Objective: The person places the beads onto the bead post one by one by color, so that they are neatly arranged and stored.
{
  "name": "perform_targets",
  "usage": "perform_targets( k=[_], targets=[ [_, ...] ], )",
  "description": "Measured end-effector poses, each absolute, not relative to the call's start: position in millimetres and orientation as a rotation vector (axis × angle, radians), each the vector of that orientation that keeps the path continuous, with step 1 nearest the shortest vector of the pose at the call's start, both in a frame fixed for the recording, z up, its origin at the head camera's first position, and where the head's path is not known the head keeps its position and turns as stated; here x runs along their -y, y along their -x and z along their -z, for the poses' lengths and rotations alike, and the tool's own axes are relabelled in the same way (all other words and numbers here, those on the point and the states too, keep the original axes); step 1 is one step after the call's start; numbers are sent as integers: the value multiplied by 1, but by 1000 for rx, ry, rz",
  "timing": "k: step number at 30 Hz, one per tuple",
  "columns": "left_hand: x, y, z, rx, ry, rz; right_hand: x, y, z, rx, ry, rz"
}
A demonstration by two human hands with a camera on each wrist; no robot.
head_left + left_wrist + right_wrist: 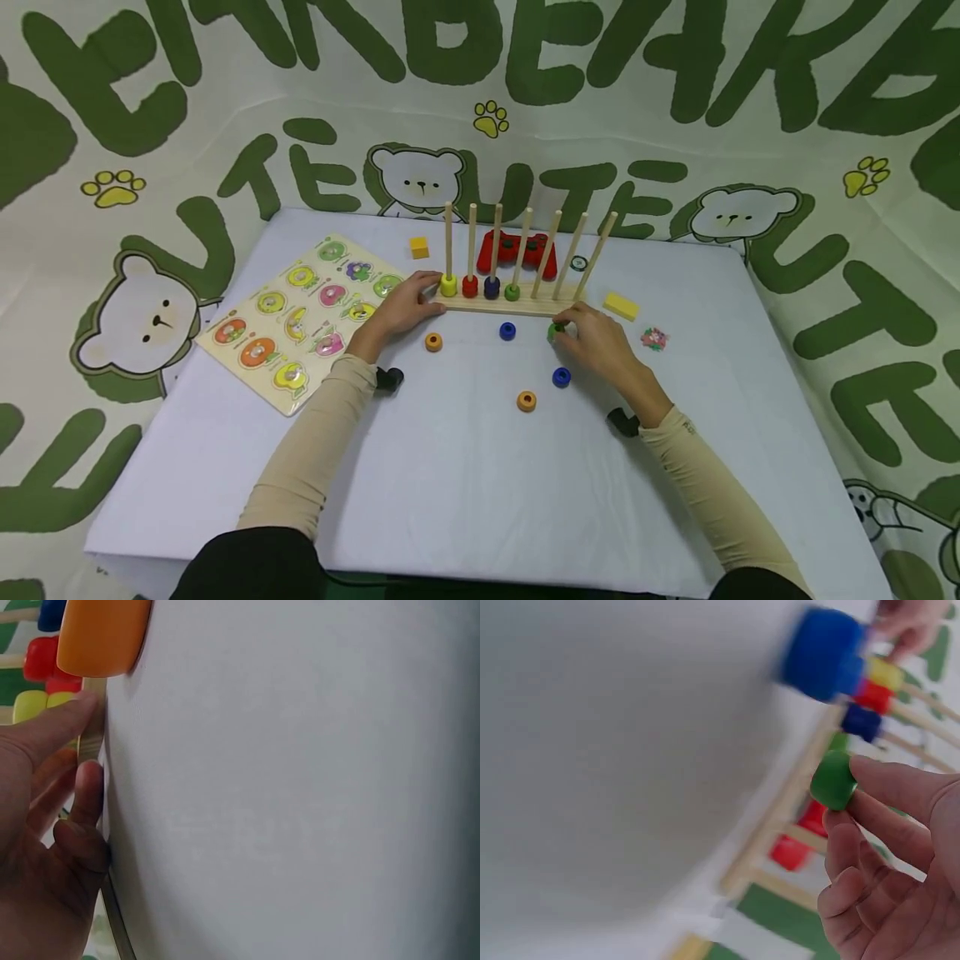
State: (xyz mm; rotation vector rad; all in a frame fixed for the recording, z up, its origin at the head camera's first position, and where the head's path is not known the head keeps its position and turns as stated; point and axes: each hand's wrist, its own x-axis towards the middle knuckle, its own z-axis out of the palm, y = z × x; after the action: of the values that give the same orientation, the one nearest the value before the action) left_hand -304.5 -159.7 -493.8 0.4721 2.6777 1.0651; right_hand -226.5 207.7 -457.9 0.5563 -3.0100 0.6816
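Observation:
A wooden peg rack (487,306) stands on the table with several upright pegs. Yellow (448,286), red (470,287), dark blue (492,288) and green beads (512,292) sit on its left pegs. My left hand (405,305) grips the rack's left end; the left wrist view shows fingers at its base edge (93,724). My right hand (600,342) pinches a loose green bead (832,781) between thumb and fingers, in front of the rack's right end. Blue beads (507,332) and orange beads (433,342) lie loose on the table before the rack.
A fruit puzzle board (300,321) lies at the left. Behind the rack is a red game controller (542,252). A yellow cube (418,247) lies back left; a yellow block (621,306) and a small pink-and-green piece (655,338) lie right. A printed cloth hangs behind.

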Motion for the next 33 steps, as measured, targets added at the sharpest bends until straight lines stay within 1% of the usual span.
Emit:
perform_targets(
  k=[8,13,20,33],
  targets=[
    [162,302,494,-2669,-437,-1081,-176,238,376,2653,-626,-812],
    [161,303,496,-2672,-431,-1082,-159,257,343,2454,-639,-788],
    [159,305,497,-2672,-421,-1082,-148,278,334,2472,-611,-740],
    [159,305,495,-2683,-436,-1059,-143,279,334,2656,-520,-706]
  ],
)
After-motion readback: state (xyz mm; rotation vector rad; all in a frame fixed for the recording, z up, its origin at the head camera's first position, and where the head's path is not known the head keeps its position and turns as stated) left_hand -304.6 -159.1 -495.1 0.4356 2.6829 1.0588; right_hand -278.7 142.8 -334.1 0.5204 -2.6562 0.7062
